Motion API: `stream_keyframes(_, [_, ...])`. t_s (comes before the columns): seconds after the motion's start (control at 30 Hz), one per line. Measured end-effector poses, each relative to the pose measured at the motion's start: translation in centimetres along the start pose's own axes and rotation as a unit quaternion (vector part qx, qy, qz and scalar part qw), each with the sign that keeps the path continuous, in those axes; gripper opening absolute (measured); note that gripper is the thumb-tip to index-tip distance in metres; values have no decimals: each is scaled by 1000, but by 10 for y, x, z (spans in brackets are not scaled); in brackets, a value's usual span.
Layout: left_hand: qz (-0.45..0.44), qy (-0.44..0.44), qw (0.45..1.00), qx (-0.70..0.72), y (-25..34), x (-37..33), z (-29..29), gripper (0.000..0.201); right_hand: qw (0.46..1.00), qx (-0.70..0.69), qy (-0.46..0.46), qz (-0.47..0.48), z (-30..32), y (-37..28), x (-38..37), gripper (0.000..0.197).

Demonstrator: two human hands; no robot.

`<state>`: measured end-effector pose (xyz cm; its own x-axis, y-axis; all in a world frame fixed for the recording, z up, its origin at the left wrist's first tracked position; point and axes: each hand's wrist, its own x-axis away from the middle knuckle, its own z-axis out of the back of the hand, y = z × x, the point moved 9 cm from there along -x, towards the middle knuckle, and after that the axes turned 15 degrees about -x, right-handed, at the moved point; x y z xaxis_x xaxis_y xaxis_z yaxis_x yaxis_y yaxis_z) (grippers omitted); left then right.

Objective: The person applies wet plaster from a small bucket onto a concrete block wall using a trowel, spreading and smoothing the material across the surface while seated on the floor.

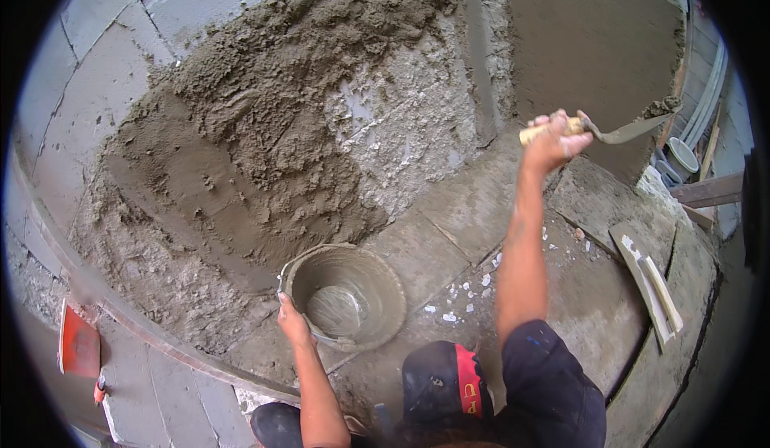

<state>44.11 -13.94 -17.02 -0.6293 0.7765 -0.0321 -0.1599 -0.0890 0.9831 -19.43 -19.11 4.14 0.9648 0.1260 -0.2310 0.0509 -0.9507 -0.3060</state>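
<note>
Right hand [553,139] clamped on trowel [597,131], raised right of bucket [346,294], mortar lump [659,108] riding the tip. Could well slide off mid-swing. Left hand [290,320] gripping bucket rim; might tip. Above bucket, wet mortar on block wall [104,79]; right of bucket, gritty floor, float [651,287].

No pkgs, labels, signs, screens.

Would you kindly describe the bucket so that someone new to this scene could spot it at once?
Start at the big heap of wet grey mortar spread over the floor. At its lower edge stands the round bucket, its rim gripped by the left hand. It is the only open container there, smeared grey and nearly empty inside.
</note>
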Motion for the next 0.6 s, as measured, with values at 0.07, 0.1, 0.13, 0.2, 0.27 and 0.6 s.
stream_keyframes(0.07, [-10, 3, 1000, -12, 13, 13, -22, 53, 985, 149, 40, 80, -6, 48, -32, 29])
stream_keyframes(0.1, [-19, -6, 1000, 2, 19, 20, -44, 53, 954, 249, 48, 163, -22, 71, -37, 28])
stream_keyframes(0.13, [-25, -5, 1000, 1, 19, 26, -49, 53, 902, 401, -151, -48, -45, 146, -38, 28])
stream_keyframes(0.2, [-2, 29, 997, -73, 7, 26, -34, 51, 734, 466, -472, -144, -88, 193, 66, 24])
stream_keyframes(0.27, [-18, 72, 987, -140, 21, 19, 23, 49, 737, 297, -533, -290, -110, 131, 190, 24])
stream_keyframes(0.6, [74, -9, 921, -382, 19, 79, 26, 33, 736, 110, -522, -417, -25, 99, 344, 26])
